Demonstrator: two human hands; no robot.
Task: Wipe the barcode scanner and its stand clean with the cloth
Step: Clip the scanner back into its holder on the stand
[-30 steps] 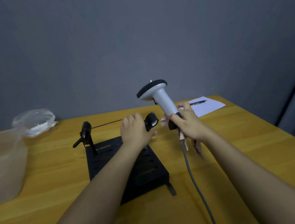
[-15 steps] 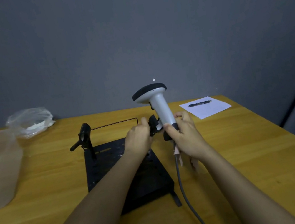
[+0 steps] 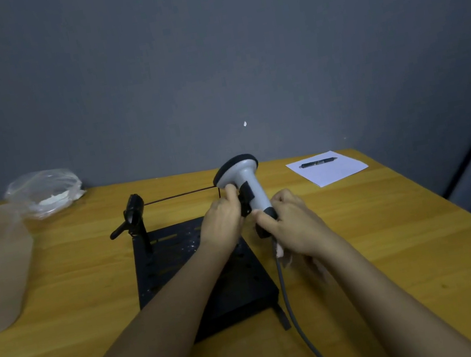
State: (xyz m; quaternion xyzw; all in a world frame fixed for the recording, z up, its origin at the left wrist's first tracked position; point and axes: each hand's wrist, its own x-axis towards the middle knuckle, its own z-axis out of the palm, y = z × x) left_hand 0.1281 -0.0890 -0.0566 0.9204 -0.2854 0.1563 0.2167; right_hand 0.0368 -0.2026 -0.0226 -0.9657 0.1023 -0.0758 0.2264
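The right hand (image 3: 293, 224) grips the barcode scanner (image 3: 246, 187) handle upright, apparently with the cloth (image 3: 280, 251), while the left hand (image 3: 223, 222) pinches the stand's black clip (image 3: 246, 197) against it, likely seating it.

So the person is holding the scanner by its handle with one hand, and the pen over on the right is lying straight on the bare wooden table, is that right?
Not quite. The head view shows the pen lying on a white sheet of paper, not on bare wood. The rest holds: the right hand grips the scanner by its handle.

Scanner (image 3: 248, 188) lower, now against stand clip (image 3: 246, 196).
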